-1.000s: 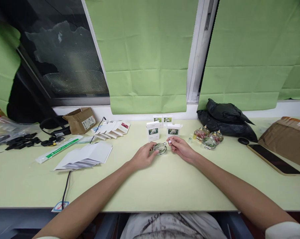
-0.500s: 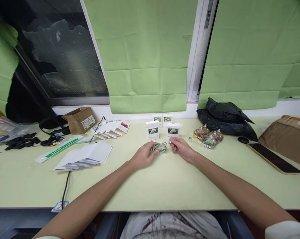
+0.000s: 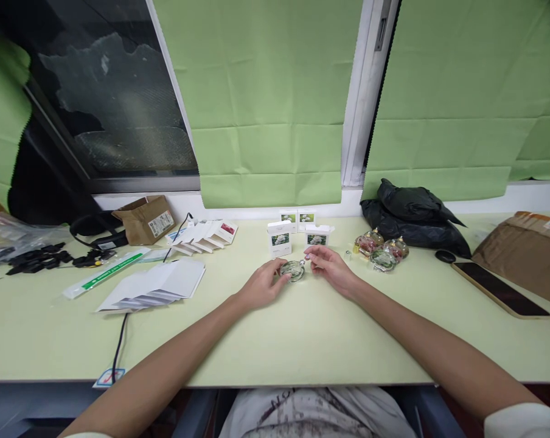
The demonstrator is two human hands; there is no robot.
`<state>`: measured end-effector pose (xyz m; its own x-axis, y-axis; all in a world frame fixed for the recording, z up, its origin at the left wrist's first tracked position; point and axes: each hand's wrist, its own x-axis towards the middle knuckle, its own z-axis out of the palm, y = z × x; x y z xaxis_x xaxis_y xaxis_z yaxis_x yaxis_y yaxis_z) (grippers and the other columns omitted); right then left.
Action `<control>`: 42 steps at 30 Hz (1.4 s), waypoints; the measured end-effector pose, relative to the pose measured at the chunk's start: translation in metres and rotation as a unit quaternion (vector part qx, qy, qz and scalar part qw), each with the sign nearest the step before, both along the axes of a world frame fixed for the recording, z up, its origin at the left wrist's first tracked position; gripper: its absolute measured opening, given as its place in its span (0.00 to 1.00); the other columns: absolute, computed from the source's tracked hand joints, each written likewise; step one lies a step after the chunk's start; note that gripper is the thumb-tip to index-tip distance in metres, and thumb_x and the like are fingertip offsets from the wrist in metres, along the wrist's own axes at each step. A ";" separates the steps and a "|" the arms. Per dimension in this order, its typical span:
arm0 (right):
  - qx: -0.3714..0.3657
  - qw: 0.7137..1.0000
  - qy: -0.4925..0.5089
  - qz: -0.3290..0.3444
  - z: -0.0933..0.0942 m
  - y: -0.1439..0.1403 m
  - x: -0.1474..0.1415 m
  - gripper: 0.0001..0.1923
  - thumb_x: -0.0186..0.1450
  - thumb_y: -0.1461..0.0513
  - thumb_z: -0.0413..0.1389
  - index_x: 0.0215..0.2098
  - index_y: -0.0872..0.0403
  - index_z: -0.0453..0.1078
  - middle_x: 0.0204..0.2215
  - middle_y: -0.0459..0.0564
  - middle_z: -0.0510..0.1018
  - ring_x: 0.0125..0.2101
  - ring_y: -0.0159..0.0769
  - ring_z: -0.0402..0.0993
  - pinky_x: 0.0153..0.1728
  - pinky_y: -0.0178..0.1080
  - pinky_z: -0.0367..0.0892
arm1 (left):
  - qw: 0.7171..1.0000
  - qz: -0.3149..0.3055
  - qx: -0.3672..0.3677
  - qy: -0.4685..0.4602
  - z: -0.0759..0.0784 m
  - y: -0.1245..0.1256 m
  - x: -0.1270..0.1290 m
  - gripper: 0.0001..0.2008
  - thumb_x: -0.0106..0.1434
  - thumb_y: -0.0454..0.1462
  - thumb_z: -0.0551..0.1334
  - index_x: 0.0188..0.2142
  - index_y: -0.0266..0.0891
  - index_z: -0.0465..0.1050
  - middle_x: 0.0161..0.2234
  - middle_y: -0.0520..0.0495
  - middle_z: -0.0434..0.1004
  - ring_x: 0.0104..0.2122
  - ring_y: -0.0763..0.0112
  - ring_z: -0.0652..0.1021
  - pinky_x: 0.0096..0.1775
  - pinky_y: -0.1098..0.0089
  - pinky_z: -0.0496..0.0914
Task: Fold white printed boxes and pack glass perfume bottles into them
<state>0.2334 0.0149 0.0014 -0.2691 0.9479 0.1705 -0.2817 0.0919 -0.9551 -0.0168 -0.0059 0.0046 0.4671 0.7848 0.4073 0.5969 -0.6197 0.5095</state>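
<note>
My left hand (image 3: pixel 263 284) is closed around the side of a small round clear-glass bottle (image 3: pixel 294 271), thumb in front and fingers behind, just above the table. My right hand (image 3: pixel 330 269) has its thumb and index finger pinched at the bottle's neck; whatever lies between those fingertips is too small to make out. Behind the hands stand small white boxes with flower pictures, one at the left (image 3: pixel 280 239) and one with its top flap up (image 3: pixel 317 236). A small clear cap (image 3: pixel 347 255) lies right of my right hand.
Several round bottles (image 3: pixel 383 258) with gold and clear parts lie to the right, before black plastic bags (image 3: pixel 412 216). A phone (image 3: pixel 501 289) and a brown parcel (image 3: pixel 525 255) are farther right. Flattened white boxes (image 3: pixel 159 285) and an open cardboard box (image 3: pixel 145 222) sit at the left.
My right hand has shifted slightly left and up, bringing its fingertips to the bottle's neck. My left hand and the bottle have stayed in place.
</note>
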 end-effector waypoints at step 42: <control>0.172 0.978 -0.095 -0.074 0.000 -0.003 -0.007 0.11 0.64 0.53 0.67 0.40 0.49 0.78 0.39 0.50 0.81 0.41 0.42 0.77 0.48 0.47 0.72 | 0.999 -0.018 -0.038 -0.029 0.008 -0.002 0.003 0.16 0.72 0.47 0.59 0.54 0.43 0.70 0.43 0.48 0.80 0.40 0.64 0.78 0.44 0.64 0.71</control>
